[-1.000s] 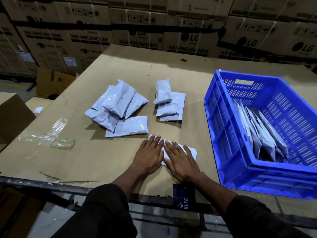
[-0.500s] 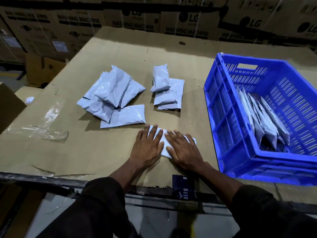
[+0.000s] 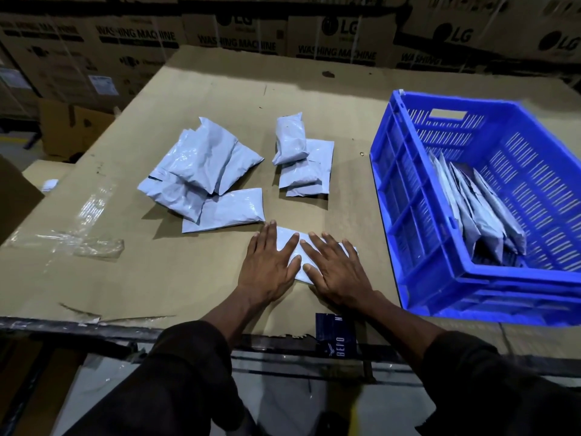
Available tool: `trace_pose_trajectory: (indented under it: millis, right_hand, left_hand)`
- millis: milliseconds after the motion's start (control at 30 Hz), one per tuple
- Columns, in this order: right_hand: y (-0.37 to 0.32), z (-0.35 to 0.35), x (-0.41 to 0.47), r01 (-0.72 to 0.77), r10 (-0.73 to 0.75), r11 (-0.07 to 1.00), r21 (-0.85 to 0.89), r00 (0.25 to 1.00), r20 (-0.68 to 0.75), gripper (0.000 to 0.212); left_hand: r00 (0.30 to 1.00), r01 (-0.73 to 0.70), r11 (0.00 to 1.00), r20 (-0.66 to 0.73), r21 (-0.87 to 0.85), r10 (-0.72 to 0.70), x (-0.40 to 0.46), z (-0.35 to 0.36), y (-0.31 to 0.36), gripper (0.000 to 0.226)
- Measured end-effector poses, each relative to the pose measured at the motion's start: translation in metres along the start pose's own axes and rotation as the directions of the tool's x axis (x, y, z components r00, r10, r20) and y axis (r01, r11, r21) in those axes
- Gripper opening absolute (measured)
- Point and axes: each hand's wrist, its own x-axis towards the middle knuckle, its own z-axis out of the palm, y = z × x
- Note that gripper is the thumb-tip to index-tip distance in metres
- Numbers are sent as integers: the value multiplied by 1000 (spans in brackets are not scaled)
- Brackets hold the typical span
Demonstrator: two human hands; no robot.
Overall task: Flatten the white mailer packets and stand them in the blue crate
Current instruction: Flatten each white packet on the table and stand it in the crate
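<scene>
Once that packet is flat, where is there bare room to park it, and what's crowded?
Bare cardboard lies between the small pile and the blue crate, and left of the left hand. It is crowded behind the hands, round the big pile.

A warehouse or packing depot is shown. Behind the worktop [image 3: 220, 278], a wall of stacked brown cartons [image 3: 330, 36] is seen, printed with "LG" and "WASHING MACHINE" in dark letters. The worktop itself is covered with a flattened sheet of corrugated cardboard, patched with clear packing tape [image 3: 72, 243] near its left front edge. An open carton [image 3: 72, 127] is set on the floor beyond the worktop's left side. A blue slotted plastic crate [image 3: 408, 215] of the kind used for goods handling is placed on the worktop's right end, and white mailer packets [image 3: 204, 171] are heaped near its middle.
</scene>
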Motion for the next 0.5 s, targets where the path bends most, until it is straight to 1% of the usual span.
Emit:
trace_pose_trajectory:
  millis: [167, 267, 400, 500]
  right_hand:
    - [-1, -2, -3, 21, -21, 1000, 11, 1000, -2, 61]
    - [0, -7, -2, 33, -34, 999, 18, 997, 72, 63]
    - [4, -9, -13, 130, -124, 989, -72, 989, 78, 69]
    - [6, -13, -17, 147, -139, 986, -84, 986, 94, 67]
  left_hand:
    - [1000, 14, 1000, 13, -12, -14, -1, -1, 1, 73]
    - [1000, 20, 1000, 6, -10, -20, -2, -2, 1, 72]
    - [1000, 28, 1000, -12, 3, -28, -4, 0, 1, 70]
    - [999, 37, 999, -10, -2, -37, -3, -1, 1, 70]
